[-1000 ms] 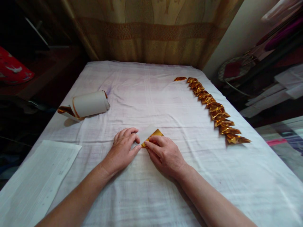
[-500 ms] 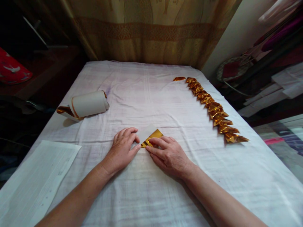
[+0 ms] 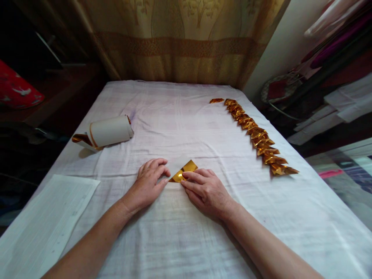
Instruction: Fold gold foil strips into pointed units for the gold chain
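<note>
A small piece of gold foil paper (image 3: pixel 191 166) lies folded on the white cloth in front of me, its pale back side showing behind the gold. My left hand (image 3: pixel 151 175) rests at its left corner, thumb and fingers apart, with the thumb tip close to or touching that corner. On the right part of the paper are the fingertips of my right hand (image 3: pixel 205 190), closed over the lower fold edge. Part of the paper is hidden under them. To the right runs a row of folded gold foil pieces (image 3: pixel 257 133), overlapping each other, with one separate folded piece (image 3: pixel 216 100) beside its far end.
A white roll with a gold inner side (image 3: pixel 110 130) lies at the left of the cloth-covered table (image 3: pixel 174 124). Nearer on the left is a flat white sheet (image 3: pixel 55 213). A patterned curtain (image 3: pixel 174 46) hangs beyond the far edge. A red object (image 3: pixel 19 87) stands at far left.
The camera view has shifted slightly. The gold foil near my right fingertips now shows a brighter, flatter face at its left corner. Both hands stay nearly in place.
</note>
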Tool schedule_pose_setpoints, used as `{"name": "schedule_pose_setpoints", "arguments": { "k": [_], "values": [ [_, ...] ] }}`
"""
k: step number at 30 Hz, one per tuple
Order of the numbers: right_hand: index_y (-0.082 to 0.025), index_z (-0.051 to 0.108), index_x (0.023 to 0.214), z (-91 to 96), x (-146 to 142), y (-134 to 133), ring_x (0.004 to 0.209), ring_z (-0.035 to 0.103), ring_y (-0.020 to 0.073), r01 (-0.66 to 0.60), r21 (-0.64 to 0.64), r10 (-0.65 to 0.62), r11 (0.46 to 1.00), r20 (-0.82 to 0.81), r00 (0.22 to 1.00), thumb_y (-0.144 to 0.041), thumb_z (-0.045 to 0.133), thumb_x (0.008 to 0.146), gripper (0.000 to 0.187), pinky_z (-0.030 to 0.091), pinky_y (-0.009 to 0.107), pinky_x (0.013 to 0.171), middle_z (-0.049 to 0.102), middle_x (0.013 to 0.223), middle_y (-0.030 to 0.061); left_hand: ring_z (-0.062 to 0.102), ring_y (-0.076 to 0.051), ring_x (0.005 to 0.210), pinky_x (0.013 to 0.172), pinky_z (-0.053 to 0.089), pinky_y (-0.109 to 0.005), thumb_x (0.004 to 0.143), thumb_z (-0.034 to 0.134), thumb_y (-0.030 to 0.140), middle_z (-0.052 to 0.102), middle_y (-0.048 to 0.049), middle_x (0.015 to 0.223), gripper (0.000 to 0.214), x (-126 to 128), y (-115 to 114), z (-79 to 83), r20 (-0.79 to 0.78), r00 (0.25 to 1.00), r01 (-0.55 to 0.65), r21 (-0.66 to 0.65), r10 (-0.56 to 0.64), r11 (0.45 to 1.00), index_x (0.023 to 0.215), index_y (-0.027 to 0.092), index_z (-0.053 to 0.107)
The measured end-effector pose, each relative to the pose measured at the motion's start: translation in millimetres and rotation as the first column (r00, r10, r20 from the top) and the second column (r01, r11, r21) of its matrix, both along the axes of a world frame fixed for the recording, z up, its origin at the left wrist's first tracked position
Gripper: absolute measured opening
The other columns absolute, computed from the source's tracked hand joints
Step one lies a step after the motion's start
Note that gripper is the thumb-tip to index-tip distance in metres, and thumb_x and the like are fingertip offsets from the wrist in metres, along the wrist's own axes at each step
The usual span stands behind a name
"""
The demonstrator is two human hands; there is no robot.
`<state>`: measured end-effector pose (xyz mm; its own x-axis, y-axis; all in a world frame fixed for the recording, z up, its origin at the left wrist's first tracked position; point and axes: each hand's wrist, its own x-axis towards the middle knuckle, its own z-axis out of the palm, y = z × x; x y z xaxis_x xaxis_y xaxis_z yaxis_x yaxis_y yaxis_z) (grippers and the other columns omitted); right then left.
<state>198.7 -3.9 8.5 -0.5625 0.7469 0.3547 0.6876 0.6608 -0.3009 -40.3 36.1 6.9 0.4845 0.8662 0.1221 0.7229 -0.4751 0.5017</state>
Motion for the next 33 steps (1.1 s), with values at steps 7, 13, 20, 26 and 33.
{"name": "schedule_pose_setpoints", "arguments": {
  "k": [7, 13, 20, 26, 33],
  "values": [
    [-0.024, 0.070, 0.114, -2.6, -2.7, 2.8, 0.097, 0.059, 0.0222, 0.006, 0.030, -0.005, 1.000, -0.022, 1.000, -0.024, 0.058, 0.094, 0.023, 0.046, 0.038, 0.083, 0.070, 0.117, 0.0060, 0.056, -0.023, 0.111, 0.099, 0.041, -0.042, 0.093, 0.059, 0.027, 0.068, -0.0043, 0.115, 0.015, 6.3, -12.1, 1.1, 0.062, 0.996, 0.038, 0.281, -0.057, 0.959, 0.105, 0.025, 0.067],
    [-0.022, 0.068, 0.117, -2.3, -6.7, 6.1, 0.097, 0.059, 0.0220, -0.005, 0.018, 0.006, 1.000, -0.051, 0.999, -0.022, 0.055, 0.095, 0.026, 0.050, 0.038, 0.084, 0.069, 0.118, 0.0077, 0.059, -0.021, 0.099, 0.095, 0.040, -0.040, 0.095, 0.061, 0.030, 0.072, -0.0019, 0.100, 0.017, 11.5, -11.2, 3.2, -0.029, 0.993, 0.114, 0.349, -0.111, 0.930, 0.108, 0.025, 0.071],
    [-0.021, 0.067, 0.117, -4.4, -8.0, 6.7, 0.096, 0.060, 0.0215, -0.014, 0.023, 0.016, 1.000, -0.093, 0.996, -0.020, 0.057, 0.095, 0.024, 0.051, 0.038, 0.084, 0.070, 0.116, 0.0077, 0.058, -0.020, 0.091, 0.088, 0.041, -0.037, 0.096, 0.059, 0.030, 0.072, -0.0003, 0.092, 0.015, 12.5, -4.7, 2.4, -0.087, 0.986, 0.166, 0.427, -0.142, 0.889, 0.102, 0.023, 0.070],
    [-0.022, 0.067, 0.117, -4.5, -12.0, 6.8, 0.098, 0.061, 0.0212, 0.062, 0.033, -0.059, 0.998, -0.093, 0.994, -0.023, 0.055, 0.097, 0.023, 0.048, 0.038, 0.086, 0.071, 0.115, 0.0061, 0.058, -0.020, 0.084, 0.086, 0.041, -0.037, 0.098, 0.054, 0.029, 0.070, -0.0011, 0.083, 0.017, 12.5, -1.9, 6.1, -0.166, 0.971, 0.233, 0.514, -0.171, 0.825, 0.096, 0.020, 0.069],
    [-0.024, 0.069, 0.110, -7.8, -6.8, 14.2, 0.106, 0.060, 0.0232, 0.251, 0.148, -0.238, 0.956, -0.101, 0.966, -0.022, 0.057, 0.097, 0.018, 0.044, 0.038, 0.088, 0.072, 0.114, 0.0048, 0.059, -0.020, 0.085, 0.086, 0.043, -0.036, 0.100, 0.050, 0.024, 0.069, -0.0016, 0.079, 0.019, 10.2, 0.2, 5.6, -0.147, 0.978, 0.208, 0.547, -0.151, 0.811, 0.089, 0.019, 0.066]
  ]
}}
